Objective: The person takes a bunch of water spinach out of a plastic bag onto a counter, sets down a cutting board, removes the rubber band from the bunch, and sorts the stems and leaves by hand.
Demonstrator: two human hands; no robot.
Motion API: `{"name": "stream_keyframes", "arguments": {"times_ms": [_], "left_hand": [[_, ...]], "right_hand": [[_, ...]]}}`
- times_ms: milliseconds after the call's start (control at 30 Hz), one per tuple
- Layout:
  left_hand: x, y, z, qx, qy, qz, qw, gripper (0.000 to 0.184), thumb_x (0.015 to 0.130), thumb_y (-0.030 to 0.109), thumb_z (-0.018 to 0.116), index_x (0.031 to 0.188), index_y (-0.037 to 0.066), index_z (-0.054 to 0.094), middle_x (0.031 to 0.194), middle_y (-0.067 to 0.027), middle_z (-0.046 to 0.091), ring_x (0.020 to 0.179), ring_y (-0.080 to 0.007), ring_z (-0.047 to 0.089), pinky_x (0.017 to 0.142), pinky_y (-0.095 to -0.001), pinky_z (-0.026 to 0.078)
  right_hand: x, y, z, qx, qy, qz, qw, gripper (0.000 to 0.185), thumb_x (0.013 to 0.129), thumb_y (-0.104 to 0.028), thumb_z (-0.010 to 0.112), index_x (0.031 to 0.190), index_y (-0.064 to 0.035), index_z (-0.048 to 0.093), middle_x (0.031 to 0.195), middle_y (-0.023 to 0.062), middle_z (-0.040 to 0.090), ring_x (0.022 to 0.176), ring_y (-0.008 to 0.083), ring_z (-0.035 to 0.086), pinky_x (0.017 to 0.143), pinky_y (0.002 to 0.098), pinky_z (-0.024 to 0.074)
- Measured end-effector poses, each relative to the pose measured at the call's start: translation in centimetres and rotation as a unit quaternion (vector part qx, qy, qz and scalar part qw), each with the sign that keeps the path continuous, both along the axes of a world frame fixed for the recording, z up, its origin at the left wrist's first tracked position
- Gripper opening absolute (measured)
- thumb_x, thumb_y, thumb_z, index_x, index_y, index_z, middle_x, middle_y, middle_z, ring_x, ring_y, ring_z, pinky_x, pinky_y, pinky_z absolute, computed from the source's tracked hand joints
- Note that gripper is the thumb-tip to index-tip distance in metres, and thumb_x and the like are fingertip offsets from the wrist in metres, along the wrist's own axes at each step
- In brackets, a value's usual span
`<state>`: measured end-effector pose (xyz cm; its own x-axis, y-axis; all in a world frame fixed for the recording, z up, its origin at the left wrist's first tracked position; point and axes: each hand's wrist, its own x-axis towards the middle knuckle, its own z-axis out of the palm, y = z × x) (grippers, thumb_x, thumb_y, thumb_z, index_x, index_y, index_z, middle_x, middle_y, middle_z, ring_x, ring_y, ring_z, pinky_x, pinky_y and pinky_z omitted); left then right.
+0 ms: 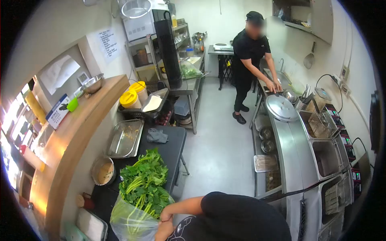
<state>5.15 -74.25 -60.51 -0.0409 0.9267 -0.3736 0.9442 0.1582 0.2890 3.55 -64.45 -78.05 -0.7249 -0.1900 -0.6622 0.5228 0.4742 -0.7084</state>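
Observation:
A large bunch of leafy greens (pixel 145 172) with long pale green stems lies on the dark table, its stem end inside a clear plastic bag (pixel 130 221). At the bag's right edge, my right hand (pixel 167 213) is closed with its fingers bent around the plastic. My left hand (pixel 164 231) is just below it, close against it and also closed on the bag's edge. Part of the left hand is cut off by the frame's bottom, and its fingertips are hidden. The leaves spread out of the bag away from my hands.
Beyond the greens are a metal tray (pixel 125 138), a bowl of pale liquid (pixel 103 170) and a grey cloth (pixel 157 135). A white-filled container (pixel 90 225) sits lower left. Across the aisle, a co-worker (pixel 253 60) stands at the steel counter (pixel 287 134), near a large round lid (pixel 282 107) and fryers (pixel 326 158).

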Motion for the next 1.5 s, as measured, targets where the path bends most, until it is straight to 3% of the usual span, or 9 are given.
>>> {"name": "stream_keyframes", "arguments": {"times_ms": [67,433,600,700,733,800,1033,1300,1500], "left_hand": [[-0.9,-0.9,-0.2,-0.001,-0.001,-0.008,1.0,0.057,0.073,0.045,0.061,0.117,0.01,0.053,0.113,-0.0176,0.056,0.108,-0.0292,0.052,0.092,-0.0445,0.036],[-0.9,-1.6,-0.1,-0.102,0.009,-0.113,0.988,0.057,0.075,0.052,0.056,0.115,0.011,0.055,0.111,-0.0193,0.057,0.105,-0.0294,0.054,0.088,-0.042,0.041],[-3.2,-3.3,-2.3,-0.151,0.008,-0.059,0.987,0.056,0.076,0.05,0.057,0.122,0.019,0.052,0.127,-0.0189,0.043,0.115,-0.0343,0.045,0.095,-0.0452,0.037],[-4.6,-5.5,-5.0,-0.02,0.074,0.024,0.997,0.048,0.07,0.034,0.066,0.117,0.025,0.056,0.132,-0.015,0.035,0.118,-0.0364,0.035,0.098,-0.049,0.029],[-4.8,-6.2,-4.3,0.044,0.065,0.028,0.997,0.049,0.067,0.029,0.07,0.114,0.022,0.058,0.132,-0.015,0.035,0.116,-0.0343,0.037,0.097,-0.048,0.031],[-5.1,-7.2,-4.3,0.081,0.051,0.048,0.994,0.055,0.066,0.024,0.071,0.118,0.015,0.053,0.131,-0.014,0.037,0.114,-0.0332,0.039,0.095,-0.0449,0.035],[-5.2,-9.0,-5.2,0.277,-0.148,0.242,0.918,0.044,0.073,0.013,0.065,0.114,0.004,0.051,0.117,-0.0177,0.053,0.109,-0.0349,0.049,0.093,-0.0414,0.038],[-4.1,-9.1,-2.1,0.371,-0.236,0.327,0.837,0.019,0.077,0.005,0.058,0.095,0.001,0.061,0.104,-0.0153,0.06,0.096,-0.0303,0.057,0.085,-0.0372,0.044],[-8.4,-14.7,0.1,0.417,0.111,0.392,0.813,0.042,0.072,0.015,0.065,0.111,0.006,0.052,0.122,-0.0162,0.047,0.115,-0.0318,0.042,0.093,-0.0462,0.034]], "right_hand": [[-0.1,0.2,0.7,-0.034,-0.039,-0.003,0.999,0.027,0.074,-0.014,0.051,0.093,-0.0027,0.065,0.089,0.0131,0.064,0.078,0.0256,0.059,0.07,0.0405,0.0457],[-3.4,1.3,10.4,0.341,0.149,0.082,0.924,0.019,0.072,-0.015,0.056,0.083,-0.0051,0.068,0.088,0.0159,0.064,0.082,0.0313,0.061,0.068,0.0428,0.0491],[-2.0,3.1,17.7,0.365,0.177,0.031,0.914,0.023,0.077,-0.02,0.05,0.088,-0.0088,0.067,0.093,0.0118,0.065,0.087,0.0305,0.06,0.072,0.0412,0.0494],[-1.6,6.0,8.5,0.421,0.383,-0.014,0.822,0.009,0.063,-0.014,0.06,0.07,-0.0116,0.065,0.078,0.0086,0.063,0.077,0.0275,0.06,0.064,0.04,0.0487],[-1.6,6.7,7.1,0.394,0.331,-0.005,0.858,0.014,0.068,-0.018,0.057,0.074,-0.0103,0.067,0.081,0.0115,0.064,0.078,0.0292,0.061,0.068,0.0409,0.0488],[1.9,4.8,16.1,0.323,0.113,-0.065,0.937,0.033,0.079,-0.031,0.048,0.089,-0.0054,0.067,0.094,0.0164,0.063,0.086,0.0332,0.061,0.077,0.0424,0.0475],[10.0,4.6,12.3,0.232,0.358,-0.192,0.884,0.021,0.077,-0.013,0.054,0.094,-0.0054,0.063,0.092,0.0182,0.062,0.086,0.0351,0.059,0.078,0.0411,0.0467],[12.3,6.6,14.0,0.221,0.36,-0.263,0.868,0.016,0.077,-0.011,0.055,0.089,-0.006,0.064,0.081,0.016,0.063,0.074,0.0326,0.061,0.069,0.0388,0.049],[10.4,5.5,19.7,0.235,0.507,-0.162,0.813,0.015,0.075,-0.011,0.06,0.089,-0.0076,0.064,0.086,0.0106,0.063,0.077,0.0276,0.06,0.067,0.0349,0.0493]]}}
